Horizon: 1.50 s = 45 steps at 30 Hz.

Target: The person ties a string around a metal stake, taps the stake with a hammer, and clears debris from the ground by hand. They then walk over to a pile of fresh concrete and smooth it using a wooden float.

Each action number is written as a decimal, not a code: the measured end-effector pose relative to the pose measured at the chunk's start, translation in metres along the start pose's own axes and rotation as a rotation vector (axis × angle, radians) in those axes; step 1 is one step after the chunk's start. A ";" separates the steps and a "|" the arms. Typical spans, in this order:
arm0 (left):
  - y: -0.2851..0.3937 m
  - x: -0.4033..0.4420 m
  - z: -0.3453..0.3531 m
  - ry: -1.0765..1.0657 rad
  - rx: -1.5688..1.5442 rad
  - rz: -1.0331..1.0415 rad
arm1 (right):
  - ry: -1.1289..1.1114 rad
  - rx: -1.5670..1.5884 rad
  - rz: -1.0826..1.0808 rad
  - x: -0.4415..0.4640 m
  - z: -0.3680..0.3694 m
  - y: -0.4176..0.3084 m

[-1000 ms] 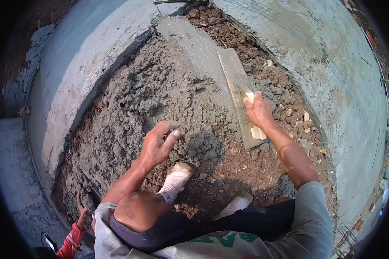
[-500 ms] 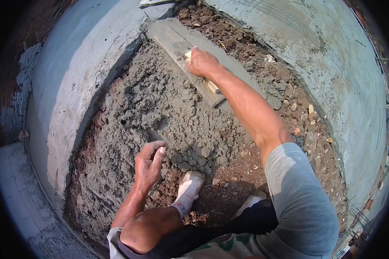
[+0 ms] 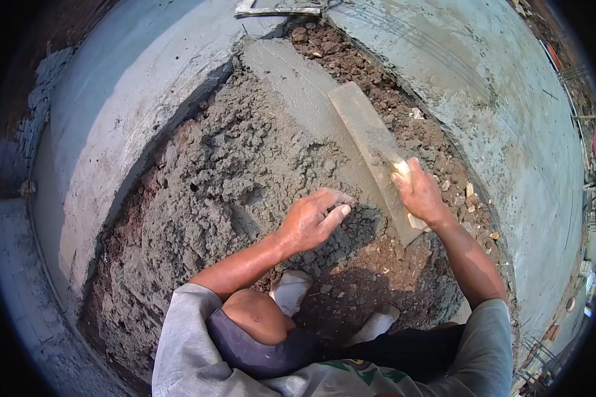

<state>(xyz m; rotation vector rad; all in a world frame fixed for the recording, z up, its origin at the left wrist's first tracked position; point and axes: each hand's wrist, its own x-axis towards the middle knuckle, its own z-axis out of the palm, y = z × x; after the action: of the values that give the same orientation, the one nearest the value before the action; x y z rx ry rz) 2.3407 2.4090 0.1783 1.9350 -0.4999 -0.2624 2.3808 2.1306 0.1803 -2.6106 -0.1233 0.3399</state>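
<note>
My right hand (image 3: 418, 192) is wrapped round the pale handle of a long flat float (image 3: 365, 135), which lies slanting on the right edge of the wet grey mortar. A smoothed strip of mortar (image 3: 295, 79) runs from the float up to the far corner. My left hand (image 3: 318, 217) hovers over the rough, lumpy mortar (image 3: 212, 152), its fingers curled together with the thumb near the fingertips. Whether anything small is between them cannot be made out.
Concrete slabs border the mortar on the left (image 3: 132, 99) and right (image 3: 510, 132). Reddish soil and stones (image 3: 351, 56) lie along the right slab. A small frame (image 3: 278, 11) rests at the far corner. My feet in whitish socks (image 3: 290, 291) stand on the near soil.
The float has swung from the far strip back to the right and nearer to me, in my right hand. My left hand has moved right, over the mortar.
</note>
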 end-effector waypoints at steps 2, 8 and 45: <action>-0.002 -0.013 -0.012 0.026 -0.007 -0.063 | 0.061 0.006 0.015 0.078 0.010 -0.023; -0.012 -0.053 -0.049 0.215 0.032 -0.307 | 0.018 -0.123 -0.076 0.225 0.065 -0.099; -0.008 -0.004 -0.037 0.176 -0.185 -0.126 | -0.461 0.086 -0.218 0.056 0.116 -0.120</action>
<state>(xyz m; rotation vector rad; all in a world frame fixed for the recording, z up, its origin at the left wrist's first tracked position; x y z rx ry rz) 2.3537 2.4437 0.1859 1.7914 -0.2294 -0.2085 2.4014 2.2976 0.1290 -2.3605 -0.5314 0.8405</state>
